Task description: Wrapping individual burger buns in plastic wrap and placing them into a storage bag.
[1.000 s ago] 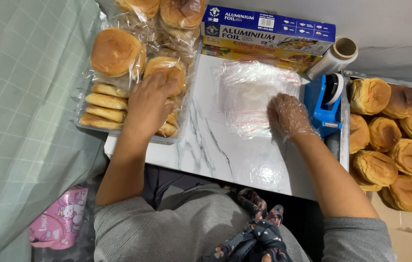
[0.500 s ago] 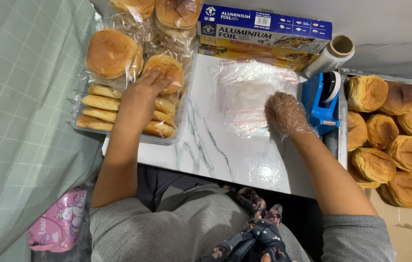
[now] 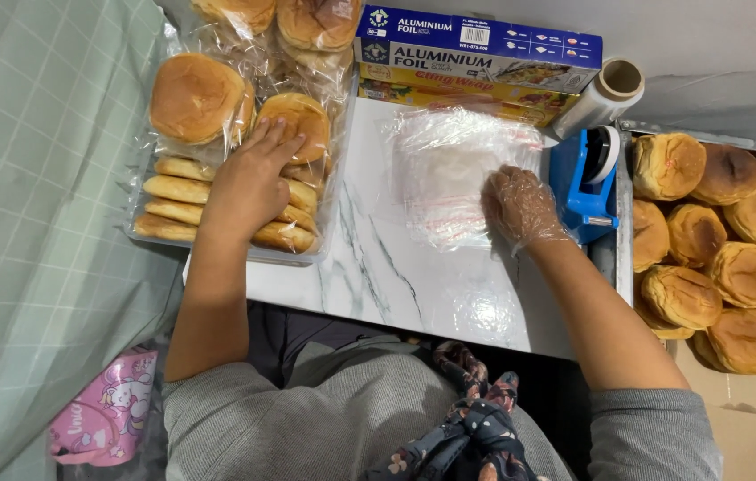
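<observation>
Far left: pale green checked cloth (image 3: 30, 223), with a pink cartoon-print bag (image 3: 106, 410) at its near edge. Next right, a clear plastic tray of buns (image 3: 226, 160) on the left part of the bench: round buns at the far end, sliced flat ones stacked nearer, all under crinkled clear wrap. Left hand (image 3: 253, 183), bare, lies palm down on the sliced buns, fingers (image 3: 275, 142) spread fairly wide and pointing far, tips touching a round bun (image 3: 302, 120); it presses or rests, not closed around anything.

Middle: white marble-pattern bench (image 3: 387, 276), bare near the person's lap. On its far half, a pile of clear plastic bags (image 3: 449, 174) with red strips (zip-type, it seems). Right hand (image 3: 520, 209), in a thin clear plastic glove, sits on the right near corner of that pile, fingers curled narrow onto the top bag; whether it pinches a bag, cannot tell.

Far edge, behind the pile: a blue foil box (image 3: 476, 44) stacked over a yellow cling wrap box (image 3: 449, 93), and a roll of clear film (image 3: 596, 102) leaning beside them. Just right of the gloved hand, a blue tape dispenser (image 3: 584, 174).

Far right: a box of golden round rolls (image 3: 725, 258), well filled.
</observation>
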